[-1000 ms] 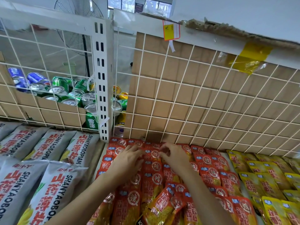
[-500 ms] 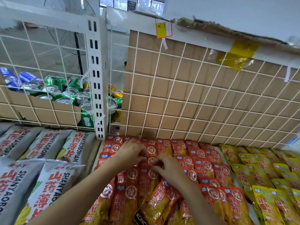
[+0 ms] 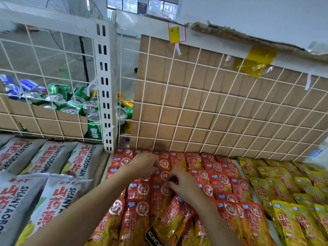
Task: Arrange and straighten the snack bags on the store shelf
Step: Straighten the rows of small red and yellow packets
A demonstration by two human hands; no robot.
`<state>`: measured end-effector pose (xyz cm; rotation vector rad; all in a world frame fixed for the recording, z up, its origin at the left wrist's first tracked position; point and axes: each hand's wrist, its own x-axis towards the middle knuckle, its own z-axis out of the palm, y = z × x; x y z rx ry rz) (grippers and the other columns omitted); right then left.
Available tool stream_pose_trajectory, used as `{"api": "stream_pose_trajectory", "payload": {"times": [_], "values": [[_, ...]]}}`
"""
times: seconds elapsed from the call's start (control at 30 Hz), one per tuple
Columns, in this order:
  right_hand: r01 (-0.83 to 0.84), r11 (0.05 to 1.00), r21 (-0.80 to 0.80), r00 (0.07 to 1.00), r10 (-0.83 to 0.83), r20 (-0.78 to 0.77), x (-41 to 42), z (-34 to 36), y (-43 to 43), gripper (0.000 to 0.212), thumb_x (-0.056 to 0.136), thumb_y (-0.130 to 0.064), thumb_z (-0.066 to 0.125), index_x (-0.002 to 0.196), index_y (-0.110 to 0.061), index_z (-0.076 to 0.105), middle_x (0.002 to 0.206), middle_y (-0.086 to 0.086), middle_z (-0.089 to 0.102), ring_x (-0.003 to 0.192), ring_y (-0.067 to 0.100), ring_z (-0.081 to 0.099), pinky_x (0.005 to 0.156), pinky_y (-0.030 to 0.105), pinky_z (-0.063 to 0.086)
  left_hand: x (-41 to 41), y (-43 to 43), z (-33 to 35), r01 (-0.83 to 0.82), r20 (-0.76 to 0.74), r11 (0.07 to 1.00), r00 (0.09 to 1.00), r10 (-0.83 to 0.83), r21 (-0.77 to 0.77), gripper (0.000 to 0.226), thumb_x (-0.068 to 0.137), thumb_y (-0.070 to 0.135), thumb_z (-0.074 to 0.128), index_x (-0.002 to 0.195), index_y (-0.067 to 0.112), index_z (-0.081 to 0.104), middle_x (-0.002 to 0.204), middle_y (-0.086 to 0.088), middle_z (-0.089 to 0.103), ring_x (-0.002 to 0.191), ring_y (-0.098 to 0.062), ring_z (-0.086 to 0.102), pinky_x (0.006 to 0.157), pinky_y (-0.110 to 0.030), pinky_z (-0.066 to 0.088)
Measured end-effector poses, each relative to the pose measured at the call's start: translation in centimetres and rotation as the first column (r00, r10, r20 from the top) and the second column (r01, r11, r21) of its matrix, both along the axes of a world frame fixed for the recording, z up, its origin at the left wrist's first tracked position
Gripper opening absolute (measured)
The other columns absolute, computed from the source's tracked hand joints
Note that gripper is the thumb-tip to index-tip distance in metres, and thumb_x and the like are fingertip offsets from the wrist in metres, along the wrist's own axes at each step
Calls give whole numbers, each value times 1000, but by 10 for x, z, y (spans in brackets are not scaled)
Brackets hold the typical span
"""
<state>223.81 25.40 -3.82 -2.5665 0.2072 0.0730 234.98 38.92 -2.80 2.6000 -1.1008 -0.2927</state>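
Both hands are down in the red snack bags [image 3: 220,181], which lie in overlapping rows on the shelf and fill the patch under and around the hands. The left hand [image 3: 144,165] is farther back, near the wire grid [image 3: 195,103], with its fingers bent down onto the bags in the back rows. Honestly can't tell if it's actually gripping one or just pressing on them. The right hand [image 3: 182,186] sits just beside it, a bit closer to the person, and its fingertips look pinched on the top edge of one red bag.

One crooked red bag [image 3: 174,215] lies diagonally across the others, right under the right wrist, while the bags around it mostly run straight.

To the right of the right hand there's a block of yellow snack bags [image 3: 284,192], laid out the same way. Off to the left of the left arm are bigger grey bags [image 3: 53,157] with red lettering. Beyond the hands, behind the grid, there's cardboard [image 3: 177,86]. Up and to the left of them, a heap of drink cans [image 3: 58,98] sits behind the wire.
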Motion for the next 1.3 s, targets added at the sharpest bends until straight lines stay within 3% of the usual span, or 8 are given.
{"api": "stream_pose_trajectory", "payload": {"times": [0.2, 0.4, 0.53, 0.7, 0.8, 0.93, 1.1, 1.3], "values": [[8, 1000, -20, 1000, -8, 17, 0, -5, -1, 16, 88, -32, 58, 97, -20, 61, 106, -4, 60, 101, 14, 52, 83, 27, 41, 3, 0, -2, 6, -23, 1000, 1000, -6, -25, 16, 90, 23, 56, 104, 17, 61, 110, -1, 62, 101, -17, 55, 83, -28, 41], [19, 999, 25, 999, -20, 26, -1, -2, 0, 4, 88, -31, 59, 88, -27, 56, 93, -13, 53, 97, 9, 51, 84, 26, 42, 3, 17, -3, -75, -74, 972, 995, 60, -224, 12, 92, 22, 53, 101, 22, 60, 104, 5, 61, 93, -10, 56, 78, -24, 48], [57, 996, 68, 997, -60, 44, -2, -1, 3, 5, 87, -30, 60, 87, -28, 56, 90, -14, 53, 92, 6, 50, 85, 24, 43, 6, 37, -3, -168, -39, 940, 986, 164, -298, 14, 93, 16, 51, 102, 19, 61, 100, 6, 61, 94, -12, 57, 71, -19, 41], [54, 997, 46, 997, -57, 57, -3, -2, 4, 7, 87, -33, 59, 87, -28, 54, 87, -16, 52, 89, 5, 50, 81, 20, 43, -3, 58, -3, -204, -33, 929, 978, 204, -309, 14, 92, 17, 53, 103, 18, 62, 106, 5, 61, 96, -12, 57, 81, -26, 49], [51, 998, 34, 993, -54, 105, -5, 2, 3, 8, 88, -34, 58, 89, -27, 56, 89, -16, 53, 87, 3, 51, 71, 12, 38, -14, 65, -2, -181, -4, 924, 982, 191, -336, 10, 93, 18, 53, 98, 18, 61, 102, 6, 61, 94, -10, 57, 77, -21, 45], [80, 996, -27, 978, -74, 194, -15, 12, -5, 15, 89, -34, 56, 97, -22, 60, 98, -13, 56, 90, 4, 52, 81, 21, 44, -29, 70, 0, -129, 22, 930, 989, 145, -345, 13, 91, 20, 55, 102, 20, 62, 102, 8, 60, 94, -9, 57, 79, -24, 48], [111, 985, -132, 977, -84, 198, -41, 16, -12, 18, 91, -38, 53, 102, -26, 59, 100, -17, 52, 96, 2, 50, 87, 23, 42, -59, 64, 4, -30, 32, 945, 999, 42, -327, 16, 92, 22, 54, 107, 22, 60, 103, 17, 51, 93, 0, 49, 69, -2, 33], [160, 973, -169, 974, -128, 186, -75, 8, -18, 24, 91, -41, 51, 110, -28, 58, 108, -15, 53, 104, 2, 49, 90, 19, 38, -97, 36, 1, 148, -2, 958, 988, -153, -244, 34, 91, 34, 53, 125, 28, 51, 127, 12, 49, 117, -6, 45, 97, -18, 35]]}}
